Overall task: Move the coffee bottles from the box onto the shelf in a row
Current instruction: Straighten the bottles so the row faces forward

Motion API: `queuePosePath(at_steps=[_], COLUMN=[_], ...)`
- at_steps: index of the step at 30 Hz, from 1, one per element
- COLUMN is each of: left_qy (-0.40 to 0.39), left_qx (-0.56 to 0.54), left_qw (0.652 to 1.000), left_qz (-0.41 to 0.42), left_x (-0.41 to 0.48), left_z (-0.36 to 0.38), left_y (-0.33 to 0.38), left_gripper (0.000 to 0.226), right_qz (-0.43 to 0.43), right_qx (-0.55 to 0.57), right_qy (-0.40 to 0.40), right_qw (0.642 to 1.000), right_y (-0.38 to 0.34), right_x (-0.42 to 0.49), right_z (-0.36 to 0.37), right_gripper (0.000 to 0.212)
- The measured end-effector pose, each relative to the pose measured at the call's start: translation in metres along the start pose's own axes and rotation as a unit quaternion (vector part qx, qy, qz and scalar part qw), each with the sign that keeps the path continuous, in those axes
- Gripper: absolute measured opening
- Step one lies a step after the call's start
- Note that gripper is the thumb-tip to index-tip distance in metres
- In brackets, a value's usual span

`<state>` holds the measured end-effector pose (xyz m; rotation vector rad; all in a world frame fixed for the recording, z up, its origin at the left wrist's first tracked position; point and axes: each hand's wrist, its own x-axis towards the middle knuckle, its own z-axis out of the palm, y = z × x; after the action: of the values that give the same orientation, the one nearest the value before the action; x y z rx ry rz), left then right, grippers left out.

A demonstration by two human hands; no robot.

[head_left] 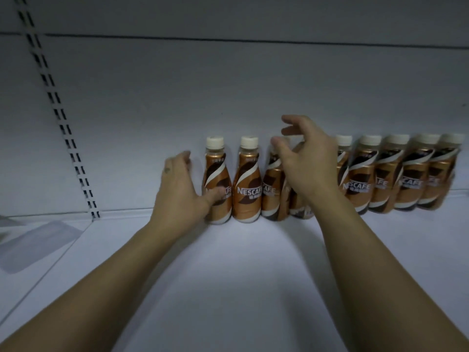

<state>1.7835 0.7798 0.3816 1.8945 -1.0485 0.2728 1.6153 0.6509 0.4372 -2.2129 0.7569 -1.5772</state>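
Several brown coffee bottles with white caps stand in a row along the back of the white shelf (228, 262). The leftmost bottle (220, 207) has my left hand (177, 189) against its left side, thumb across its label and fingers behind it. The bottle to its right (247, 184) stands upright and untouched. My right hand (307, 163) hovers with fingers spread in front of the middle bottles (272, 191), which lean and are partly hidden by it. The right-hand bottles (385, 181) stand close together, slightly tilted. The box is out of view.
The shelf's white back panel (228, 85) rises right behind the row. A slotted upright rail (63, 123) runs down the back at the left. A clear plastic label holder (33, 245) lies on the neighbouring shelf section at the far left.
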Motion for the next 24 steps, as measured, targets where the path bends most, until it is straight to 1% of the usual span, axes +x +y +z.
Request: queuePosePath(at_steps=[2,3,5,7,9,11,13,15,16,20,22,24], left_qy=[0.086,0.106,0.099,0.043,-0.026,-0.086,-0.114,-0.127,-0.131,-0.147,-0.146,-0.14], left_qx=[0.065,0.103,0.169,0.22,0.269,0.318,0.339,0.34,0.342,0.363,0.359,0.35], left_qw=[0.991,0.981,0.958,0.942,0.931,0.92,0.914,0.914,0.912,0.895,0.894,0.897], left_qz=[0.081,0.128,0.211,0.251,0.243,0.213,0.191,0.183,0.184,0.215,0.224,0.232], left_x=[0.006,0.011,0.023,0.038,0.053,0.063,0.068,0.072,0.072,0.071,0.071,0.071], left_z=[-0.01,-0.014,-0.017,-0.013,-0.005,0.002,0.008,0.011,0.011,0.012,0.014,0.016], left_y=[0.023,0.036,0.064,0.09,0.109,0.12,0.124,0.124,0.122,0.114,0.112,0.112], left_gripper=[0.081,0.074,0.063,0.06,0.063,0.063,0.051,0.04,0.039,0.048,0.047,0.045], right_qz=[0.017,0.022,0.027,0.031,0.03,0.022,0.016,0.013,0.011,0.02,0.027,0.038], right_qx=[-0.015,-0.023,-0.035,-0.047,-0.067,-0.093,-0.117,-0.129,-0.136,-0.129,-0.108,-0.083], right_qy=[0.005,0.001,-0.01,-0.017,-0.028,-0.044,-0.053,-0.046,-0.044,-0.039,-0.04,-0.048], right_qw=[1.0,0.999,0.999,0.998,0.997,0.994,0.992,0.99,0.99,0.991,0.993,0.995], right_y=[0.006,0.008,0.011,0.013,0.016,0.019,0.022,0.023,0.023,0.022,0.022,0.021], right_x=[0.002,0.003,0.004,0.003,0.001,0.002,0.004,0.007,0.008,0.007,0.007,0.007], right_z=[-0.002,-0.002,0.0,0.003,0.005,0.007,0.008,0.011,0.012,0.016,0.015,0.013], right_gripper=[0.041,0.044,0.049,0.055,0.061,0.062,0.057,0.054,0.054,0.051,0.05,0.054])
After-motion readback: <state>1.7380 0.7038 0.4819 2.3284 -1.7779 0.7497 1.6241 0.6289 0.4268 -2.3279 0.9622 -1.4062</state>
